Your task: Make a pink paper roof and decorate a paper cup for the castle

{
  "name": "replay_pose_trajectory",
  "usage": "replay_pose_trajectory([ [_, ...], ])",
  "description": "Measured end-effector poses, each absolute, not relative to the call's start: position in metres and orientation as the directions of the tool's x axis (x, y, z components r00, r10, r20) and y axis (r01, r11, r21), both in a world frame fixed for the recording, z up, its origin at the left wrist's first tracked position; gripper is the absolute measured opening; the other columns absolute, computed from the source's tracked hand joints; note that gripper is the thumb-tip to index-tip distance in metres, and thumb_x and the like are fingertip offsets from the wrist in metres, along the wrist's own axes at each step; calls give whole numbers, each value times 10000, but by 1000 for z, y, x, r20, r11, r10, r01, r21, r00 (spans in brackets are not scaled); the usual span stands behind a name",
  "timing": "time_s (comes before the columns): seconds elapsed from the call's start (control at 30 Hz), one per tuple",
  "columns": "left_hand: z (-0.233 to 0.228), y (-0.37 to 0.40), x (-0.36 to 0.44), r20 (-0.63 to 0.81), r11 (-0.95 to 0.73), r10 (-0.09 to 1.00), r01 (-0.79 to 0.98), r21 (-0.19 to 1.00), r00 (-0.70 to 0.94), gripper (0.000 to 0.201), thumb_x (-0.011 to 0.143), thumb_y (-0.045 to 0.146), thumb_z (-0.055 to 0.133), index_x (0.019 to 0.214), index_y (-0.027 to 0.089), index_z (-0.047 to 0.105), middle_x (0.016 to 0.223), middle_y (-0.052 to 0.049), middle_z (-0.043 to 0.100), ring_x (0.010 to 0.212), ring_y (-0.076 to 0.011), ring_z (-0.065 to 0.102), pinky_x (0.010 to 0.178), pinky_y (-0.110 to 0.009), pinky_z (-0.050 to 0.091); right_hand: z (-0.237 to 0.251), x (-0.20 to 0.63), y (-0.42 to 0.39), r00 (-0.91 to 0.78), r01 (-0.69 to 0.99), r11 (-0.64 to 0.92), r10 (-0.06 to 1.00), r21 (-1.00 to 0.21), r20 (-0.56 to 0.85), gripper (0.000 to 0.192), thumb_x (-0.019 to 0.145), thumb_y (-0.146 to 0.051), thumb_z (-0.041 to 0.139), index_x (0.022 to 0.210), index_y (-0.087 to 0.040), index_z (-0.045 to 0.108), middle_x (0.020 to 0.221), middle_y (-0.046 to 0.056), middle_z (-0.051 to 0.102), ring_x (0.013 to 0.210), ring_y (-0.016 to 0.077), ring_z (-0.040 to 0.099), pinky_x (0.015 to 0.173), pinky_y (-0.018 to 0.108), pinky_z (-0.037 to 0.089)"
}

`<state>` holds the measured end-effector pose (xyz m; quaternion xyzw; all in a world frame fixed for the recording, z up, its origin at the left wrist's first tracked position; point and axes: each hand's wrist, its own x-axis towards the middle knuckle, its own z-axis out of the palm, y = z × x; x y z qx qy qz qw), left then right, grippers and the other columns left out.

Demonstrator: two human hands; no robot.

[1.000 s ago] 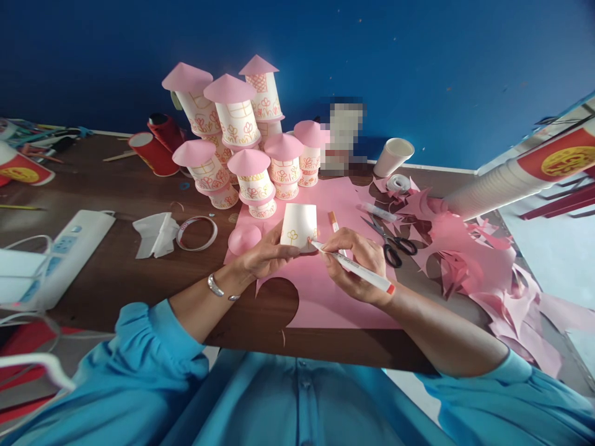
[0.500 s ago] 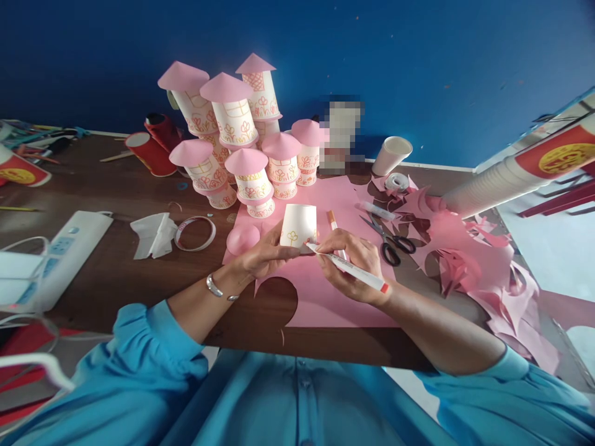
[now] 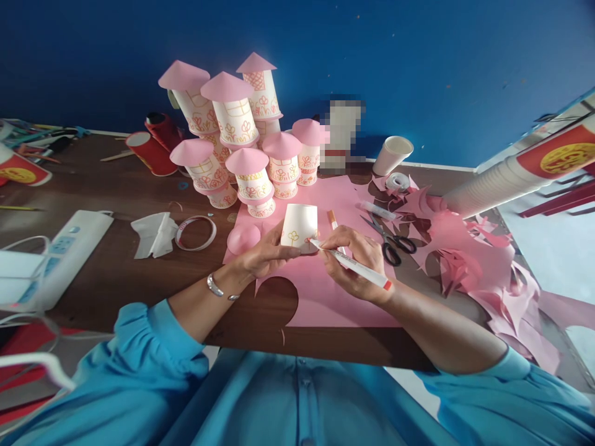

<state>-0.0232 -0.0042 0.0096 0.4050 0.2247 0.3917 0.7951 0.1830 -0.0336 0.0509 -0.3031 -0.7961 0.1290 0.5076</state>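
My left hand [image 3: 264, 255] is closed round a white paper cup [image 3: 300, 222], its thumb along the lower edge. A yellow flower is drawn on the cup's side, with a small red mark to its right. Pinched in my right hand [image 3: 356, 263] is a white marker [image 3: 357, 267] with a red end; its tip touches the cup by the red mark. A second marker, orange-ended [image 3: 331, 218], lies behind my right fingers on the pink paper sheet [image 3: 320, 310]. Beside my left hand sits a small pink paper cone [image 3: 243, 238].
Decorated cup towers [image 3: 235, 121] with pink cone roofs stand at the back. Scissors [image 3: 393, 243], a glue stick [image 3: 375, 210], pink scraps [image 3: 483, 248] and a stack of cups [image 3: 488, 186] lie right. Leftward are a tape roll [image 3: 195, 233] and a power strip [image 3: 69, 254].
The marker tip has shifted slightly right and up on the cup, and a red mark now shows by it. My left hand keeps its hold on the cup.
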Motion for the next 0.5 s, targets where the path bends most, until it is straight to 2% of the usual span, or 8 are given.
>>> replay_pose_trajectory([
  [0.23,10,-4,-23,-65,372,808,-420,828,586,466,721,237,909,1133,209,693,962,-28,755,944,-219,753,915,-351,590,52,183,-34,-303,343,779,621,-526,723,185,898,-77,640,967,-244,596,785,0,710,659,144,699,604,245,558],
  [0.4,8,-3,-24,-37,361,792,-418,834,609,524,740,242,903,1208,201,670,1116,-77,764,1060,-275,748,998,-443,586,52,184,-33,-313,318,793,606,-520,731,187,915,-92,635,1009,-250,606,816,3,724,676,151,707,610,260,574],
  [0.5,7,-3,-25,-48,371,786,-409,833,616,541,745,239,903,1229,211,662,1164,-80,760,1074,-273,746,1008,-443,585,51,184,-33,-314,329,792,605,-514,731,174,925,-105,634,1010,-254,602,818,8,729,675,153,705,604,264,573],
])
